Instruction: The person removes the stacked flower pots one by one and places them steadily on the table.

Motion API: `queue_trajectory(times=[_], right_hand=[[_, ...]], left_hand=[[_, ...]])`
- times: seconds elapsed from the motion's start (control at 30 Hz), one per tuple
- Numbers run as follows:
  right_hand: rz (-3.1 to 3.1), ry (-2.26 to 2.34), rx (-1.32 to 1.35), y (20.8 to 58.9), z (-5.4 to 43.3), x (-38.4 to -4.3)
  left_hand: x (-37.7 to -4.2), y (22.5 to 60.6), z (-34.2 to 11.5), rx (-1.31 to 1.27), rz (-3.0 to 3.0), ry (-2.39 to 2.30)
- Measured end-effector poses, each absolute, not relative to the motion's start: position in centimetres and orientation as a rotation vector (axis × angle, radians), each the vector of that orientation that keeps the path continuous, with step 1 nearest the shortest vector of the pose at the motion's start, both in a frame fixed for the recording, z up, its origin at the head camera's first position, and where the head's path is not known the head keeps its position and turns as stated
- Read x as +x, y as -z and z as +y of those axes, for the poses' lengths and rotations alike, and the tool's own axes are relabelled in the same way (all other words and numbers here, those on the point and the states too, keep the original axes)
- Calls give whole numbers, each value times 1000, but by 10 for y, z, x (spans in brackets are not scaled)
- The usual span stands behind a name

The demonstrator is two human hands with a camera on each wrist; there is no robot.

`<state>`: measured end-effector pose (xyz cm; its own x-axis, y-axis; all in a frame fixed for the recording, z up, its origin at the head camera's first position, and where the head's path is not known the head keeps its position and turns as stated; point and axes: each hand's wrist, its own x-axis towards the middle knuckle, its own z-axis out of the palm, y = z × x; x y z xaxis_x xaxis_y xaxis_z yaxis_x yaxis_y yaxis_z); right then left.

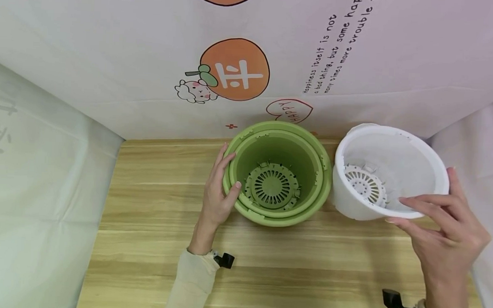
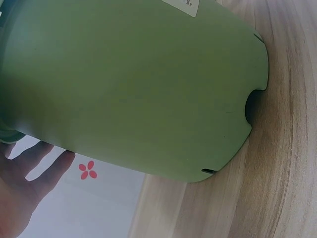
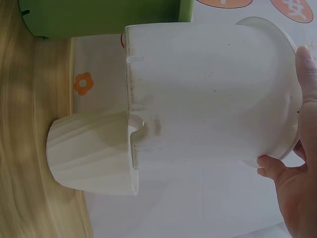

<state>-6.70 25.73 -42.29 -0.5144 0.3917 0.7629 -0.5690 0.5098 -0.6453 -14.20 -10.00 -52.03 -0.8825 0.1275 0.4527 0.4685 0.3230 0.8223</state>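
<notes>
Two nested green plastic flowerpots (image 1: 274,127) stand upright on the wooden table, a slotted base showing inside. My left hand (image 1: 220,189) holds their left rim, thumb over the edge and fingers along the outside. In the left wrist view the outer green pot (image 2: 133,89) has a notched foot on the table. My right hand (image 1: 450,222) pinches the rim of a white flowerpot (image 1: 352,200), tilted and raised off the table. Its underside is level with the top of a small cream pot (image 3: 91,153) in the right wrist view; whether they touch, I cannot tell.
A white printed sheet (image 1: 151,67) rises behind the pots, close to their backs. Pale sheets also stand along the left side (image 1: 30,186) and the right side (image 1: 487,137). The wooden tabletop (image 1: 299,271) extends in front of the pots.
</notes>
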Motion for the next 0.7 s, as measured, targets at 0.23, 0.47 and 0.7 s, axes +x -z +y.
queue_trajectory(times=[0.23,0.47,0.7], right_hand=[[-1735,-1188,166,424,256,-66],[-1737,-1210,178,427,257,-61],[-1757,-1207,193,431,257,-59]], left_hand=[[-141,521,-100,-535,-2285,1571],[-143,521,-100,-543,-2270,1573],[-143,521,-100,-542,-2266,1586]])
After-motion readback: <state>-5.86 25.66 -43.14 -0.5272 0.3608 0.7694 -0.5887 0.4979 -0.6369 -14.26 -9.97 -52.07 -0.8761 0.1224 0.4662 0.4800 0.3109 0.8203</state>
